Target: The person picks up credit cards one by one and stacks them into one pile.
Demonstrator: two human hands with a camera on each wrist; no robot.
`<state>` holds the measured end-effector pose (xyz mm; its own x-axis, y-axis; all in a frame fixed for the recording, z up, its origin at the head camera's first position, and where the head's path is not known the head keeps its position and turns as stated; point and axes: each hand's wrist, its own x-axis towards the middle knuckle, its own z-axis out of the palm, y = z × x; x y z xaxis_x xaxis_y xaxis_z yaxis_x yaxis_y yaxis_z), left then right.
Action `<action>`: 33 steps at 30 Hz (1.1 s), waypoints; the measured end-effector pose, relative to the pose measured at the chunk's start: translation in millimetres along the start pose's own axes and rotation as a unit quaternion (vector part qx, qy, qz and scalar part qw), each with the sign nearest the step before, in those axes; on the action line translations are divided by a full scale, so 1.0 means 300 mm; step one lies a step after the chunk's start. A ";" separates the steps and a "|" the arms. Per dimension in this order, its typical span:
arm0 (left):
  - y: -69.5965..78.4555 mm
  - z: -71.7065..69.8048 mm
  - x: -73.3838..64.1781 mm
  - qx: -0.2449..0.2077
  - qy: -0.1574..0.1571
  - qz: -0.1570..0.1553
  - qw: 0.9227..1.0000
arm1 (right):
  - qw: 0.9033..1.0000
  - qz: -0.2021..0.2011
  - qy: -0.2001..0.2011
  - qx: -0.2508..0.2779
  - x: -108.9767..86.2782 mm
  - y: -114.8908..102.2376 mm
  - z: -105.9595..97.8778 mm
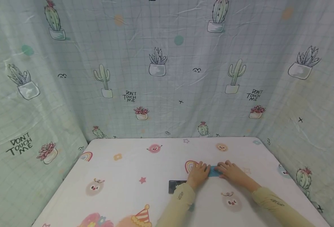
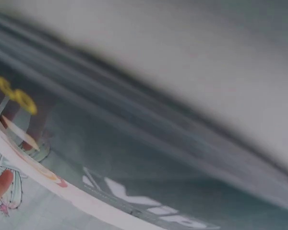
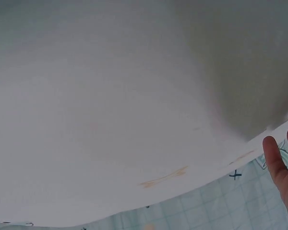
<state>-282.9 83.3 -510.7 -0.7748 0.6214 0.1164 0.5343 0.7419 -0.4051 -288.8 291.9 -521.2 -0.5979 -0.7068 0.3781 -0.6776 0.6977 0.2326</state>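
A small flat blue rectangular piece (image 1: 214, 171) is between the two hands over the table in the head view. My left hand (image 1: 198, 174) holds its left end, with the thumb side against it. From the other side my right hand (image 1: 233, 172) grips the right end, and its fingers cover part of the top. A dark card (image 1: 175, 186) lies beside the left forearm, which hides its right part. In the left wrist view, that dark card (image 2: 134, 139) shows white "VIP" lettering and blurred yellow digits. Two fingers (image 3: 274, 158) of the right hand look straight in the right wrist view.
A white table (image 1: 121, 176) with cartoon prints carries these things. Pale curtains (image 1: 167, 88) with cactus prints enclose its back and both sides. The table's rear edge runs beyond the hands.
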 end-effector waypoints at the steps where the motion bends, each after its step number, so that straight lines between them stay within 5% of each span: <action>1: 0.000 0.001 0.001 0.000 -0.002 -0.002 1.000 | 1.000 -0.002 0.003 0.002 0.001 0.001 0.001; 9: -0.001 0.012 0.007 -0.002 -0.001 -0.008 1.000 | 0.999 0.006 -0.010 0.051 0.019 0.004 -0.006; 20: -0.010 0.005 0.001 -0.011 0.008 0.007 1.000 | 0.988 0.043 -0.086 0.119 0.046 0.012 -0.041; 33: 0.000 0.019 0.012 0.004 0.042 0.018 0.999 | 0.987 0.069 -0.061 0.129 0.028 -0.001 -0.044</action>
<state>-287.7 84.2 -515.4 -0.7238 0.6666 0.1782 0.5578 0.7173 -0.4176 -288.1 287.3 -506.3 -0.7283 -0.6276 0.2751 -0.6636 0.7461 -0.0544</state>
